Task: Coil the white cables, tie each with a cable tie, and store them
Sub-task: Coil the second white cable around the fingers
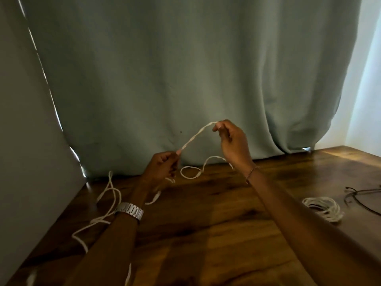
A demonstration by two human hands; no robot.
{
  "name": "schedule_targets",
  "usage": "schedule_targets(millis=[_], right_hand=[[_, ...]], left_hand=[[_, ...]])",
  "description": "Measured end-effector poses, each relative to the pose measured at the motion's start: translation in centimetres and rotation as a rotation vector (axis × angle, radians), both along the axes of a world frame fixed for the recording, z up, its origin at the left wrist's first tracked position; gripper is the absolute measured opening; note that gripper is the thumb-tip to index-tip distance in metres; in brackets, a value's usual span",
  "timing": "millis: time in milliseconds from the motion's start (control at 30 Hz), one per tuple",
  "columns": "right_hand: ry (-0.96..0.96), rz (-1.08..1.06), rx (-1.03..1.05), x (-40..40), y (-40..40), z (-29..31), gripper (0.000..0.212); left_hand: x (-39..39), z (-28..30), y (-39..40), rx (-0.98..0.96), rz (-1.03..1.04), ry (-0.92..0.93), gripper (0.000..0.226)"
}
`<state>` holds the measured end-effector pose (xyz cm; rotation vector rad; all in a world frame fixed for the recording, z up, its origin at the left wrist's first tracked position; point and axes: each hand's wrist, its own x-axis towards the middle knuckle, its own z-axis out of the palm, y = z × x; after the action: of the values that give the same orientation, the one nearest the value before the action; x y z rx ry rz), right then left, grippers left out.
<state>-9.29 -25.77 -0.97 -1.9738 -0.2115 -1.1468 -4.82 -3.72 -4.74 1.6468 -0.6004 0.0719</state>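
1. The left hand (164,165) pinches a white cable (198,134), raised above the wooden table (206,234).
2. Up and to its right, the right hand (232,144) pinches the same stretch at its higher end.
3. Slack cable loops on the table below both hands and trails past the left wrist's watch (129,210).
4. A coiled white bundle (323,208) lies well right of the right forearm, near dark ties (358,198).
5. A curtain (165,69) hangs behind both hands.

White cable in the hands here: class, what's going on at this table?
A person stretches a length of white cable between both hands, the left hand and right hand each pinching it above the wooden table. The rest trails loose across the table. One coiled bundle already lies to the right, near dark ties.
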Motion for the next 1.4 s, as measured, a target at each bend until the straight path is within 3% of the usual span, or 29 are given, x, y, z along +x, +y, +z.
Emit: schedule_targets(millis=[67,133,200,267,367,433,567,700,767,867,933,1000,1067,1100,1200,1400], right_hand=[[-0.009,-0.075,0.148,1.7,0.1,0.9,0.024],[0.058,-0.129,0.145,2.9,0.1,0.9,0.025],[0.115,-0.275,-0.130,3.3,0.3,0.7,0.039],[0.040,-0.338,-0.484,2.8,1.2,0.6,0.058],[-0.016,-0.053,-0.724,1.8,4.0,0.3,0.042],[0.020,0.076,-0.640,2.0,4.7,-0.3,0.039],[-0.052,0.069,-0.508,4.1,4.3,0.5,0.028],[-0.153,-0.047,-0.048,4.4,1.4,4.3,0.034],[-0.143,-0.118,0.045,4.8,0.3,5.4,0.038],[0.001,-0.139,0.012,6.0,0.2,4.9,0.039],[0.105,-0.280,-0.206,6.2,0.7,3.8,0.039],[0.025,-0.363,-0.533,5.5,2.1,2.4,0.042],[-0.096,-0.198,-0.740,4.4,4.6,1.3,0.045],[-0.093,-0.063,-0.738,4.1,5.8,0.7,0.044],[-0.044,0.187,-0.447,4.0,6.8,0.6,0.041],[-0.135,0.197,-0.187,3.9,5.3,2.7,0.029]], left_hand=[[-0.1,0.6,-0.5,0.015,0.004,-0.031,0.035],[0.0,1.1,-0.8,0.007,0.021,-0.074,0.034],[0.3,1.4,-0.9,-0.019,0.062,-0.106,0.034],[0.4,1.5,-0.9,-0.031,0.066,-0.128,0.035],[-0.3,2.0,-1.3,-0.061,0.047,-0.160,0.034],[-0.7,2.4,-1.5,-0.079,0.033,-0.147,0.034],[-1.0,3.0,-0.9,-0.084,-0.012,-0.076,0.037],[-0.3,2.0,2.2,-0.053,-0.082,0.009,0.037],[-0.2,1.4,3.2,-0.042,-0.119,0.031,0.036],[-0.5,1.3,2.9,-0.024,-0.107,0.010,0.037],[-0.7,1.6,2.4,-0.047,-0.088,-0.022,0.037],[-0.8,2.0,1.8,-0.093,-0.108,-0.014,0.036],[-0.8,2.6,1.2,-0.154,-0.142,0.009,0.036],[-0.8,2.9,1.0,-0.184,-0.158,0.032,0.035],[-1.0,3.3,0.8,-0.244,-0.194,0.102,0.034],[-1.4,2.9,2.4,-0.156,-0.253,0.087,0.031]])
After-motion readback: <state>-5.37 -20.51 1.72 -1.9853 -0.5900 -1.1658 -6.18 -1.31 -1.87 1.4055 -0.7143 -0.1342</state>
